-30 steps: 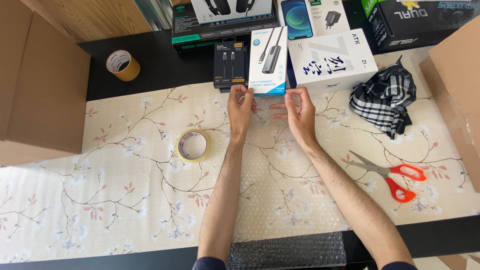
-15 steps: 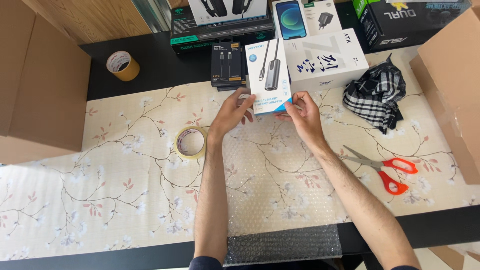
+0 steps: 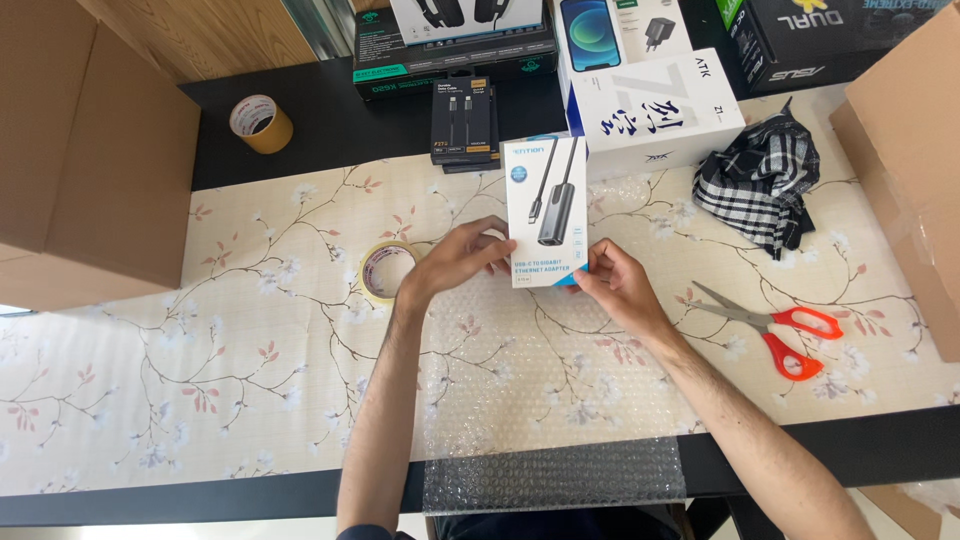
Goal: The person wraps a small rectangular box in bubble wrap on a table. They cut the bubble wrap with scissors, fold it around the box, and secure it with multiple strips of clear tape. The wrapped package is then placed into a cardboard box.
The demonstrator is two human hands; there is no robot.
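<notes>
Now both hands, left (image 3: 455, 262) and right (image 3: 618, 285), pinch one white box (image 3: 546, 212) at its lower corners, above the bubble wrap (image 3: 540, 390). Two tape rolls (image 3: 385, 270) sit at nine o'clock, one scissors (image 3: 775, 328) at three.

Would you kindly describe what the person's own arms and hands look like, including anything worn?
Both forearms are bare to the elbow. The left hand and right hand wear no gloves, rings or watch. A dark sleeve edge shows at the left upper arm.

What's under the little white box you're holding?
Under the small white box, held by both hands, lies clear bubble wrap on the flowered table cover. The patch right beneath is hidden.
</notes>
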